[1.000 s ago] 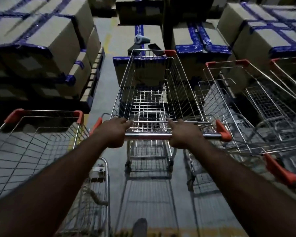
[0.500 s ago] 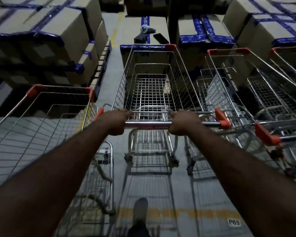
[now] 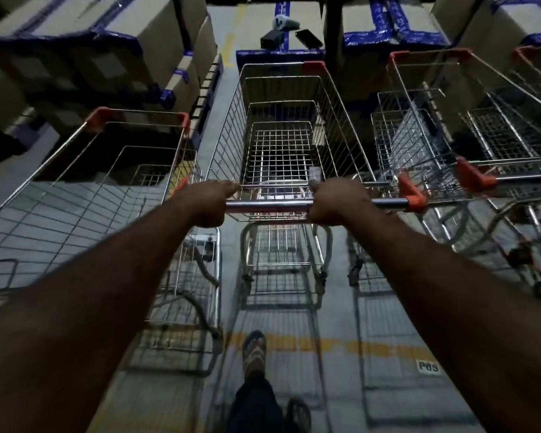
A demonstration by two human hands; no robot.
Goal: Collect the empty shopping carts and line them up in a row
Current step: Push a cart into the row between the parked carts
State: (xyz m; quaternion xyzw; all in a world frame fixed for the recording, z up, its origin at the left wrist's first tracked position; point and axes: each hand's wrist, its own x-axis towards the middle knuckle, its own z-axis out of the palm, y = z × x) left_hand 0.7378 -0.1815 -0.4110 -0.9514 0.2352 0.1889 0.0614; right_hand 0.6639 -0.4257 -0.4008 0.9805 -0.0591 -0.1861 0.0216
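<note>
An empty wire shopping cart [image 3: 281, 126] with orange corner caps stands straight ahead of me. My left hand [image 3: 205, 203] and my right hand [image 3: 334, 201] are both closed around its chrome handle bar [image 3: 266, 205]. Another empty cart [image 3: 85, 195] stands close on its left, side by side. On the right a third empty cart [image 3: 425, 142] stands next to it, and a fourth cart [image 3: 531, 89] shows at the right edge.
Stacked cardboard boxes with blue tape [image 3: 132, 42] rise on the left and at the back right [image 3: 384, 35]. A box ahead carries small dark items [image 3: 272, 40]. A yellow floor line [image 3: 341, 345] crosses near my foot [image 3: 254, 354].
The middle cart has rolled forward between its neighbours under both hands. The left cart now lies nearly level with it, and the boxes ahead are closer.
</note>
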